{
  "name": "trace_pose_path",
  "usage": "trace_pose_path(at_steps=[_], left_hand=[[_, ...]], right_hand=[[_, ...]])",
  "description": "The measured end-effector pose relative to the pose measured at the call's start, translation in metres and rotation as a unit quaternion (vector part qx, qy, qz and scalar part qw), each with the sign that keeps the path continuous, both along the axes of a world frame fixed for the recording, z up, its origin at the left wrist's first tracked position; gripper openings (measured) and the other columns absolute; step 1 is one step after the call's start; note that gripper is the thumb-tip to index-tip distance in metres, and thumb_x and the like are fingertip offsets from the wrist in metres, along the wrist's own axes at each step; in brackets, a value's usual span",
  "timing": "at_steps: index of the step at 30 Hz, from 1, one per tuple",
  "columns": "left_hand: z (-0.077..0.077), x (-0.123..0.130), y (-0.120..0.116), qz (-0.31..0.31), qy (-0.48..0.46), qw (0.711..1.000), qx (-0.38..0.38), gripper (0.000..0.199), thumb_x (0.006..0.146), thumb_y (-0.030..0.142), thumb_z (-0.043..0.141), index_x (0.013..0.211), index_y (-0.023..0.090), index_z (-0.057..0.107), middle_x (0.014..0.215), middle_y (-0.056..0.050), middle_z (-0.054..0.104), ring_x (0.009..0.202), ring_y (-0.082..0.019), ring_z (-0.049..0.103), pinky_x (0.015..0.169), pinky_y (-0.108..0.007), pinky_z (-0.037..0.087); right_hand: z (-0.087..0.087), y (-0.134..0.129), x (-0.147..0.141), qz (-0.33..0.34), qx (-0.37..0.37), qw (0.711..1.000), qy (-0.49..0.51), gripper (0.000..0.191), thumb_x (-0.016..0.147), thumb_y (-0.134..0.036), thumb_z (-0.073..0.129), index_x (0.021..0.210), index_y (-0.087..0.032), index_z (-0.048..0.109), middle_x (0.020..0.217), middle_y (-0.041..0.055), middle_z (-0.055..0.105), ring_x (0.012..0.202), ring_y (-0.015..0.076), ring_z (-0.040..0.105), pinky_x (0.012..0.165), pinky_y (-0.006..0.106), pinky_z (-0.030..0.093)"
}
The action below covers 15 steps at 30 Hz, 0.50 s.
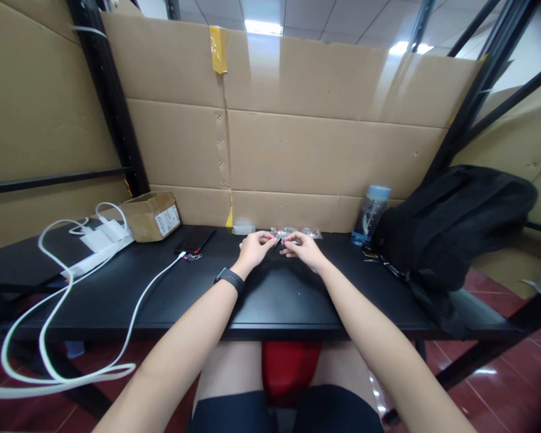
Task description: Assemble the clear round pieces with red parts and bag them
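Note:
My left hand (253,248) and my right hand (303,250) are close together above the black table (293,307), towards its back edge. Thumb and fingers are pinched on both sides. A small dark, thin piece (278,243) shows between the fingertips, too small to name. Just behind the hands lie small clear plastic packets (313,233) with red bits in them. A stack of clear plastic bags (243,226) rests to the left of these. On my left wrist is a dark watch (229,278).
At left stand an open cardboard box (149,218) and a white power strip (100,243) with looping white cables (139,300). A dark phone (193,239) lies nearby. A water bottle (371,215) and a black backpack (446,228) are at right. A cardboard wall (297,150) closes the back.

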<state>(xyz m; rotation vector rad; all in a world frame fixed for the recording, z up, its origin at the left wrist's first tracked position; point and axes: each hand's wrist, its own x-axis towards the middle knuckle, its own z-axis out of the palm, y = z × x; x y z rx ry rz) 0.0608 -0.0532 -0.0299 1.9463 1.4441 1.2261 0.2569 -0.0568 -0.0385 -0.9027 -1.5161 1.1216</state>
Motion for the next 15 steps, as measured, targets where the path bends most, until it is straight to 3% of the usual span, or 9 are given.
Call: trace_pose_path(at_steps=[9,15], left_hand=[[-0.0004,0.0036,-0.0031,0.01,-0.025,1.0,0.0,0.017,0.083,0.041,0.07,0.089,0.026,0.074,0.091,-0.002,0.079,0.095,-0.023,0.073,0.089,-0.035,0.05],[-0.0065,0.0063,-0.0004,0.012,-0.046,0.999,0.016,0.014,0.086,0.037,0.068,0.087,0.024,0.071,0.092,-0.003,0.078,0.093,-0.021,0.073,0.089,-0.034,0.051]], right_hand=[[0.0025,-0.01,-0.0104,0.037,-0.054,0.996,0.064,0.038,0.074,-0.044,0.083,0.092,-0.022,0.058,0.112,0.0032,0.066,0.084,0.0206,0.075,0.066,0.035,0.065],[0.001,-0.0099,-0.0106,0.055,-0.049,0.993,0.091,0.045,0.074,-0.034,0.084,0.115,-0.028,0.065,0.12,0.0054,0.064,0.079,0.02,0.076,0.071,0.036,0.065]])
